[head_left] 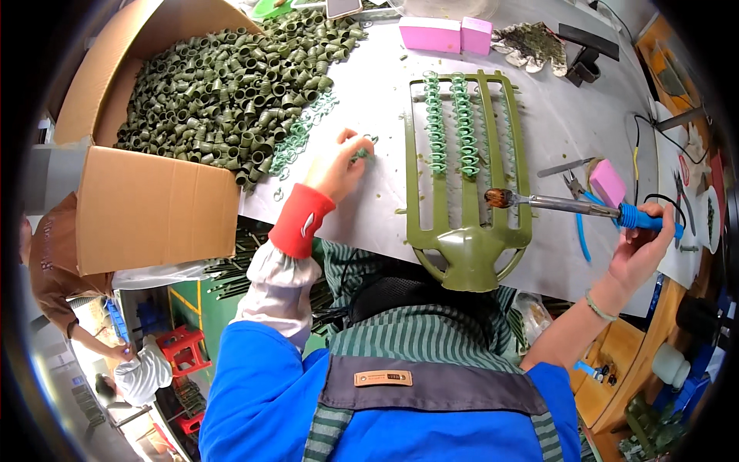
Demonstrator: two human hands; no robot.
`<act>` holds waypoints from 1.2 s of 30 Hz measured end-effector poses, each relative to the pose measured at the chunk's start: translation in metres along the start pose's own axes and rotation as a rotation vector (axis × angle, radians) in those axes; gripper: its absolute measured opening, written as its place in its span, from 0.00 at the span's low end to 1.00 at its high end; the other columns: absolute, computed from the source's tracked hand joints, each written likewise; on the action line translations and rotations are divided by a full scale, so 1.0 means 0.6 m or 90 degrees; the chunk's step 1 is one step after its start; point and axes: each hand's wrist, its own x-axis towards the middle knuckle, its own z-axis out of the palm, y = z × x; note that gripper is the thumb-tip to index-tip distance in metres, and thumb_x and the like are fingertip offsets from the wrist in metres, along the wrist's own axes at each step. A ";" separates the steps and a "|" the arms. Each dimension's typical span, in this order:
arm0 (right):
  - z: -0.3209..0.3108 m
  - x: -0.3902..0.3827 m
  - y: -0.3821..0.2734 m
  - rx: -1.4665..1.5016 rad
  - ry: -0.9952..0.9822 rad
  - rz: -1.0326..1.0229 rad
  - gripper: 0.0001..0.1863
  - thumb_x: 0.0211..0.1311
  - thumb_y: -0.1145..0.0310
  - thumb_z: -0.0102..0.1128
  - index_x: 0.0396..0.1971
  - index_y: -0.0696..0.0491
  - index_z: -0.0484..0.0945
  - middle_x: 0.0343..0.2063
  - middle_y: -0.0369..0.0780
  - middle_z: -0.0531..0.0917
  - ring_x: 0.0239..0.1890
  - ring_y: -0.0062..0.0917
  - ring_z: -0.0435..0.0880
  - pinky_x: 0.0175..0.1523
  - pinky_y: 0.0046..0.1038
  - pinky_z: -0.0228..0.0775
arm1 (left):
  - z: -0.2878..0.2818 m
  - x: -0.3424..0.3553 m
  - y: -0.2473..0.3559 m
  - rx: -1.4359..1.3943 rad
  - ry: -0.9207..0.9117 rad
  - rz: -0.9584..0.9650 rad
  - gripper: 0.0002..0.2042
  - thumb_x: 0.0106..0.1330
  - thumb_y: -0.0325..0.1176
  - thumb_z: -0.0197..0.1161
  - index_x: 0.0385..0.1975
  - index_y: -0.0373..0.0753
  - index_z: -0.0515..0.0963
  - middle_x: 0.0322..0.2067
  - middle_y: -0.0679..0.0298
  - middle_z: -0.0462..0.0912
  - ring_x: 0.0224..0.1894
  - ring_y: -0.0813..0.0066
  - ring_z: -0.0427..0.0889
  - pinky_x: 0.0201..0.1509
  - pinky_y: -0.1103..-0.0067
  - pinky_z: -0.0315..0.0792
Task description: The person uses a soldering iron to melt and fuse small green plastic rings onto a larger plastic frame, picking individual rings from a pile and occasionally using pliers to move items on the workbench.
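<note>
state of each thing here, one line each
Left hand: grip closed on small green rings
Right hand: grip closed around soldering iron
Soldering iron: held up, tip brownish; power cannot be told
Olive-green frame: lying flat, two bars carrying green ring rows
Cardboard box: open
Olive-green caps: heaped loose
Pliers: lying, handles spread
Glove: lying, dark-blotched

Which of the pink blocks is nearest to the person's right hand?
The pink block beside the blue-handled pliers, close to the right hand; the other two pink blocks sit together farther away, near the glove.
</note>
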 end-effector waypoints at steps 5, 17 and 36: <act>0.003 0.003 -0.003 -0.008 0.038 -0.015 0.15 0.60 0.59 0.58 0.19 0.53 0.70 0.20 0.33 0.71 0.17 0.15 0.60 0.25 0.18 0.51 | -0.028 0.040 -0.030 -0.197 0.175 -0.164 0.14 0.62 0.34 0.63 0.48 0.43 0.76 0.35 0.62 0.82 0.29 0.79 0.81 0.29 0.82 0.74; 0.001 0.021 -0.007 0.003 0.034 -0.039 0.14 0.60 0.59 0.59 0.21 0.52 0.72 0.21 0.32 0.73 0.19 0.12 0.63 0.24 0.16 0.52 | 0.025 0.087 0.003 0.093 0.109 -0.161 0.11 0.58 0.40 0.64 0.27 0.37 0.81 0.22 0.58 0.82 0.25 0.65 0.81 0.32 0.75 0.74; 0.077 0.094 0.052 -0.043 0.017 -0.050 0.16 0.60 0.58 0.59 0.23 0.57 0.77 0.20 0.37 0.78 0.19 0.16 0.73 0.27 0.14 0.67 | -0.024 0.211 0.133 -0.355 0.059 0.151 0.07 0.60 0.25 0.62 0.37 0.35 0.82 0.33 0.63 0.82 0.36 0.79 0.80 0.43 0.82 0.73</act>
